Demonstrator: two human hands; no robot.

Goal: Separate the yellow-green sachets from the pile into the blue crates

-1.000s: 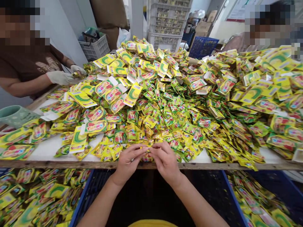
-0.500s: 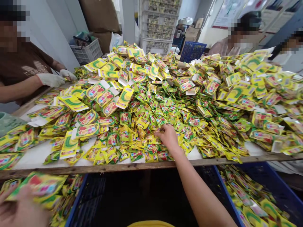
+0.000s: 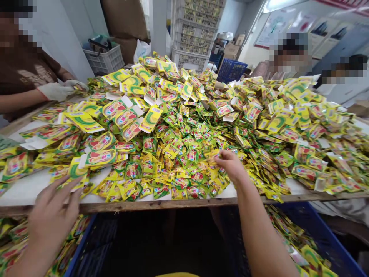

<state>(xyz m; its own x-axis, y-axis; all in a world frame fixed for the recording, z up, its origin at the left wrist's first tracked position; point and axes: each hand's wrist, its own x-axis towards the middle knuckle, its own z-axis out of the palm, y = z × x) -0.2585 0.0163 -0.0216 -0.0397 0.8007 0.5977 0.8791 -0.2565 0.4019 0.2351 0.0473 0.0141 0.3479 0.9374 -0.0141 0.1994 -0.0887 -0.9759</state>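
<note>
My left hand (image 3: pixel 54 211) is over the table's front edge at the left, fingers spread and nothing in them. Its fingertips are close to a yellow-green carton (image 3: pixel 75 169); whether they touch it I cannot tell. Further right, my right hand (image 3: pixel 232 167) has thumb and fingers pinched on a small yellow sachet (image 3: pixel 213 157), partly blurred. Around it lies a heap of small yellow and green sachets (image 3: pixel 187 154). Flat printed cartons, one of them a yellow box (image 3: pixel 151 118), cover the heap behind and to both sides.
Below the wooden table edge (image 3: pixel 173 204) stand blue crates, one at the right (image 3: pixel 325 238) holding filled packets. A co-worker's gloved hand (image 3: pixel 56 91) works at the left. Stacked white crates (image 3: pixel 191 38) rise behind. Two more people sit at the far right.
My left hand has let go of a yellow-green packet over the lower-left crate and come up to the table edge, fingers spread. My right hand has moved right across the sachets.
</note>
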